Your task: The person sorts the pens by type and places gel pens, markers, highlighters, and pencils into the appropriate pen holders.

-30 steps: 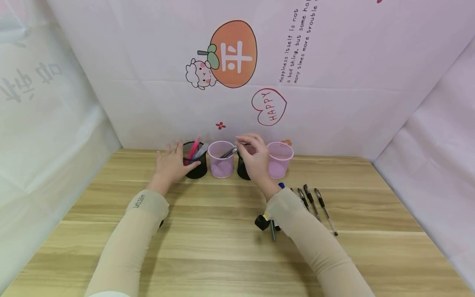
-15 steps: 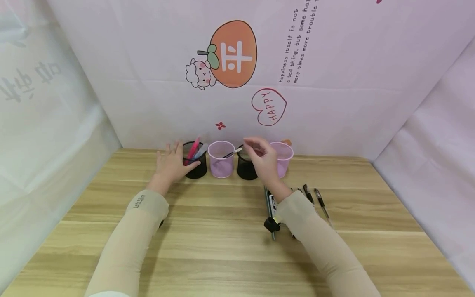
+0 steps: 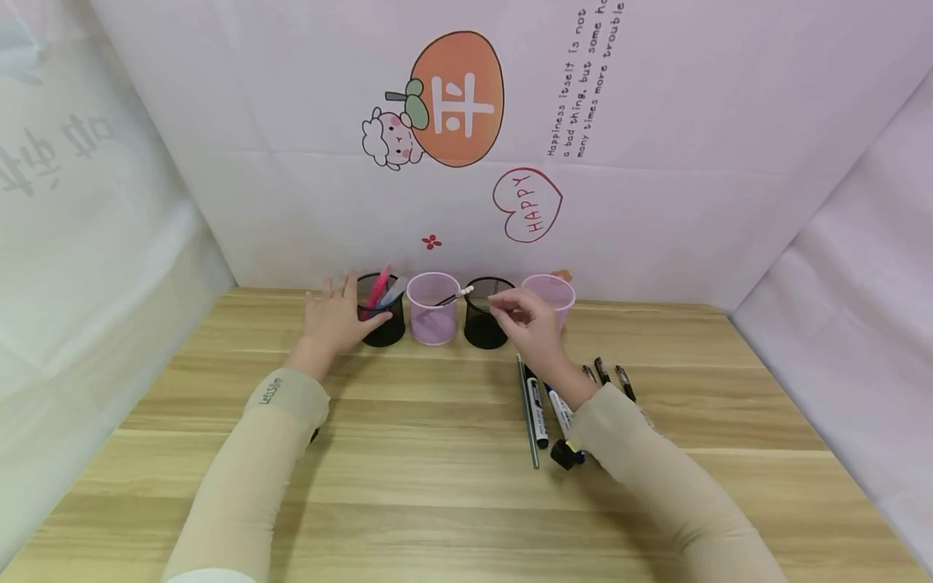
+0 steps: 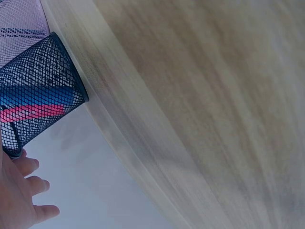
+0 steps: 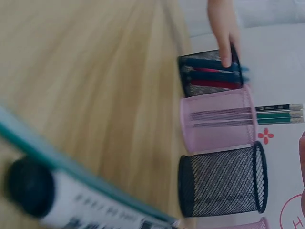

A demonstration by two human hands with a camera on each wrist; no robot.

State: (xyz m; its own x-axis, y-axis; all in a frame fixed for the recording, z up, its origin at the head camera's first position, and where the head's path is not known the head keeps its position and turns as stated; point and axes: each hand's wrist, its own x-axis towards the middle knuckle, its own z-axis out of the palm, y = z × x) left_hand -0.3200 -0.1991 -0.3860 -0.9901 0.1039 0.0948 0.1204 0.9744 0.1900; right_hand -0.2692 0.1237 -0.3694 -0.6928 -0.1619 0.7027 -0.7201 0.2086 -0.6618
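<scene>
My left hand (image 3: 331,324) rests at the left side of a black mesh pen cup (image 3: 384,330), fingers spread and thumb across its front rim. Inside that cup stand a pink pen (image 3: 377,287) and bluish ones. Beside it, a pink mesh cup (image 3: 435,326) contains several pencils (image 5: 280,114), their eraser ends leaning over the rim. My right hand (image 3: 535,328) hovers in front of a second black mesh cup (image 3: 484,330), its fingers loosely bent with nothing visible between them. A second pink cup (image 3: 547,286) is partly hidden behind that hand.
Below the right hand lie a teal pencil (image 3: 528,421), a white marker (image 3: 537,413) and a blue-and-white marker (image 3: 560,407). A black-capped item (image 3: 566,455) shows by the right sleeve. Several black pens (image 3: 624,382) lie farther right. A printed white cloth (image 3: 291,97) hangs behind the cups.
My right hand has let go of the pencils at the first pink cup and drawn back to the right and toward me. The left hand stays at the black cup.
</scene>
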